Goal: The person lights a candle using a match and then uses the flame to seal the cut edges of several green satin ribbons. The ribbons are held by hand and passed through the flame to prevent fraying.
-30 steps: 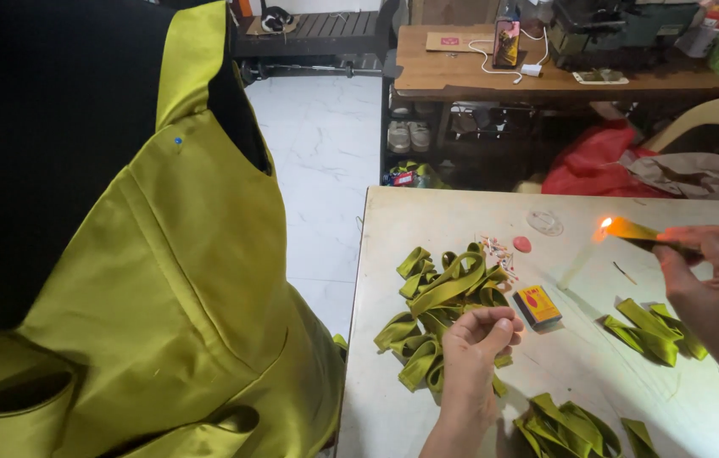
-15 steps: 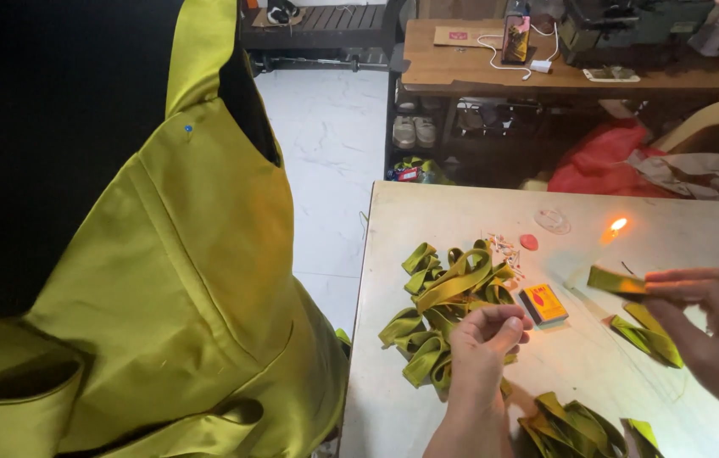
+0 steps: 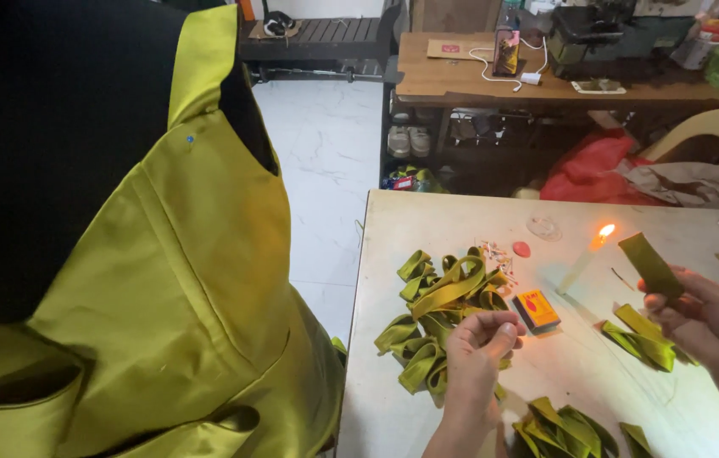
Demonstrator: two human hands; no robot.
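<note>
Right hand (image 3: pixel 703 314) pinches a green strip (image 3: pixel 649 265) just right of the lit candle (image 3: pixel 587 261). Left hand (image 3: pixel 476 349) curled, fingertips pressed together over the far-left strip pile (image 3: pixel 440 309). Smaller piles near right (image 3: pixel 643 339) and near edge (image 3: pixel 565 430); most strips look unprocessed.

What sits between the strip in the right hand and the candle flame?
Nothing visible does. The right hand holds the strip just right of the flame, with only bare table showing in the gap.
</note>
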